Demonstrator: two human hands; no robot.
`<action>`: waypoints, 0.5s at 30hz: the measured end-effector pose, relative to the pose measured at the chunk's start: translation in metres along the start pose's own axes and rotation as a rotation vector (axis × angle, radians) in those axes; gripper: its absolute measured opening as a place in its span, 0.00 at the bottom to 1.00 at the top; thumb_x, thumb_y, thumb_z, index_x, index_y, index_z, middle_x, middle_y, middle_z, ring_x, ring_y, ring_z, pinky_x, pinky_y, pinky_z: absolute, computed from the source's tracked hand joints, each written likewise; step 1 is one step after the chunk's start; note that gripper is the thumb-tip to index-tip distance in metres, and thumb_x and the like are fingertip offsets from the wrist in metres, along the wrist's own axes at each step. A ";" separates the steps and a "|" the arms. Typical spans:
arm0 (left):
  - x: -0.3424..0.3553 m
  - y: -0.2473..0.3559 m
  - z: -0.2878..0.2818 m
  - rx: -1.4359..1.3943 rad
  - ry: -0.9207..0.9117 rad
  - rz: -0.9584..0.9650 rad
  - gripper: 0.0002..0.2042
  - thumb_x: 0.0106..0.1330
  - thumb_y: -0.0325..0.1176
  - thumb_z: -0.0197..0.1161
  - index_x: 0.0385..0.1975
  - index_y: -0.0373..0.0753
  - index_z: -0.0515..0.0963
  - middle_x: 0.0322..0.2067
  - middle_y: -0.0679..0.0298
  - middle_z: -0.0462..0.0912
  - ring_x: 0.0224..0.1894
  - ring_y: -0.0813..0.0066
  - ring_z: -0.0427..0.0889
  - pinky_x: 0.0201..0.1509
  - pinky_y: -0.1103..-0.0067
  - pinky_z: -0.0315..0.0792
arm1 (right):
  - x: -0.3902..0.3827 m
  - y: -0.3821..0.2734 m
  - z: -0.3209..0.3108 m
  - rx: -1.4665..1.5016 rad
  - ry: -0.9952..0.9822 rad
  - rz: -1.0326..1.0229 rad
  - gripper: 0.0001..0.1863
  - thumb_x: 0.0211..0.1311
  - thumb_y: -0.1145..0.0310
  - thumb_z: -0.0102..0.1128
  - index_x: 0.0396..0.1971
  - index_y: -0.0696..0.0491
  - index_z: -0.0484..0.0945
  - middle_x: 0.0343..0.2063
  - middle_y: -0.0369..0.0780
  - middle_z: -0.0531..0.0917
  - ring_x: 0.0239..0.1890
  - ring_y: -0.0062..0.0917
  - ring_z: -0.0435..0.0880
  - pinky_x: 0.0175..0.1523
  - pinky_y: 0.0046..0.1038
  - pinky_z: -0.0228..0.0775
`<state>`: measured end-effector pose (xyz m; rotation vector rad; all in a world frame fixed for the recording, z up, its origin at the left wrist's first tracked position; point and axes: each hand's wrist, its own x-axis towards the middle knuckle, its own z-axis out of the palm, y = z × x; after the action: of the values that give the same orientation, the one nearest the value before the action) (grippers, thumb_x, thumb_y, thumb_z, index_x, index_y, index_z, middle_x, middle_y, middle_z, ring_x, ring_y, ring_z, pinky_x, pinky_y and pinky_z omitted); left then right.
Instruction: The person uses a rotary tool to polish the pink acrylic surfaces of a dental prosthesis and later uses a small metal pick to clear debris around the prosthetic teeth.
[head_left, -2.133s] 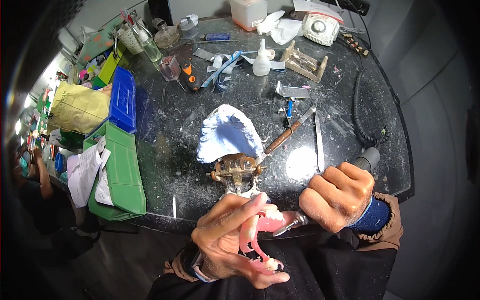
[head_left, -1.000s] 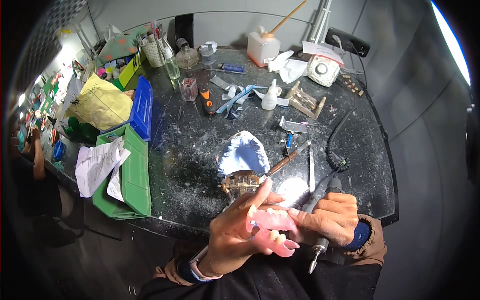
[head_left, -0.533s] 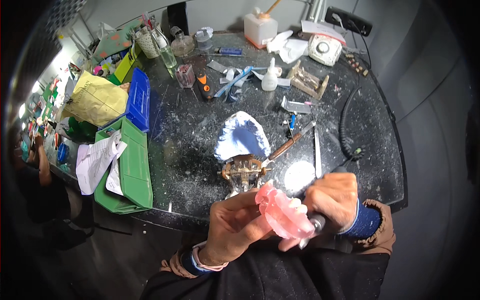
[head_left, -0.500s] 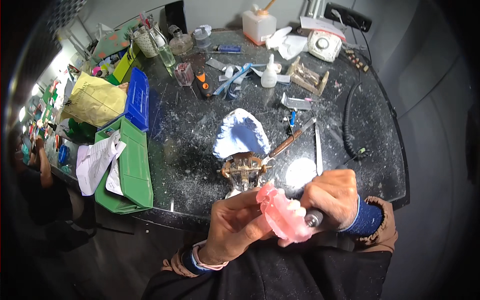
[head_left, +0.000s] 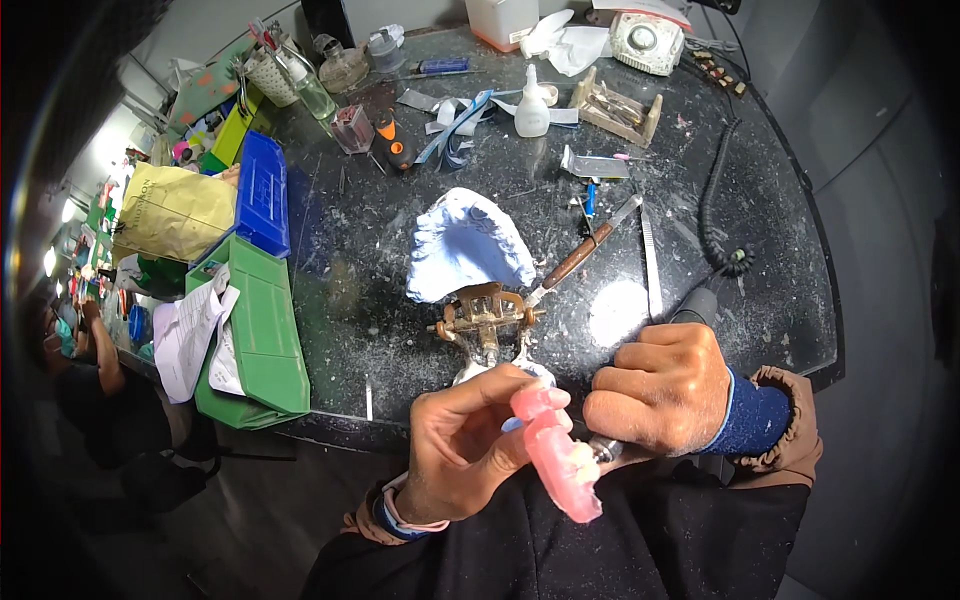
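- One pink denture [head_left: 562, 462], at the near edge of the bench [head_left: 335, 385], pinched by thumb and fingers of the left hand [head_left: 462, 445].
- One handpiece [head_left: 697, 306], wrapped in curled fingers of the right hand [head_left: 662, 392], knuckles up.
- One articulator [head_left: 487, 316], one pale-blue cast [head_left: 470, 245] just beyond.
- Two bins: green bin [head_left: 270, 355] with papers [head_left: 188, 338], blue bin [head_left: 266, 195] with yellow bag [head_left: 172, 212].
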<state>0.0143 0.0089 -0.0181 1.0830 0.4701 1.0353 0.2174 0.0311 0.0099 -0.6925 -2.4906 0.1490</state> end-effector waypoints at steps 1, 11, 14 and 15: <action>-0.001 0.000 0.000 0.000 0.004 0.002 0.15 0.57 0.23 0.61 0.43 0.25 0.71 0.37 0.55 0.76 0.39 0.73 0.77 0.46 0.76 0.72 | 0.000 0.001 0.000 -0.041 0.009 -0.018 0.22 0.44 0.46 0.61 0.14 0.49 0.66 0.11 0.30 0.69 0.14 0.18 0.72 0.16 0.21 0.61; 0.002 0.004 0.010 0.167 0.163 0.034 0.06 0.54 0.18 0.57 0.32 0.27 0.74 0.29 0.58 0.76 0.30 0.76 0.78 0.34 0.79 0.75 | 0.000 0.001 0.003 -0.010 -0.058 0.024 0.21 0.42 0.47 0.62 0.15 0.48 0.67 0.13 0.30 0.70 0.14 0.19 0.72 0.17 0.21 0.61; 0.002 0.004 0.009 0.134 0.139 0.034 0.06 0.56 0.19 0.56 0.34 0.27 0.74 0.30 0.57 0.76 0.31 0.75 0.78 0.35 0.79 0.75 | 0.001 0.002 0.002 -0.019 -0.066 -0.022 0.20 0.43 0.48 0.62 0.15 0.48 0.67 0.14 0.30 0.71 0.14 0.20 0.72 0.17 0.21 0.60; 0.002 0.003 0.009 0.111 0.131 0.018 0.06 0.57 0.20 0.57 0.34 0.27 0.74 0.31 0.57 0.76 0.31 0.74 0.78 0.36 0.79 0.75 | 0.001 0.002 0.001 -0.036 -0.064 -0.054 0.20 0.43 0.49 0.62 0.15 0.48 0.67 0.13 0.30 0.71 0.14 0.20 0.72 0.16 0.21 0.60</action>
<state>0.0206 0.0060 -0.0110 1.1237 0.6304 1.1112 0.2173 0.0334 0.0092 -0.6435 -2.5759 0.1086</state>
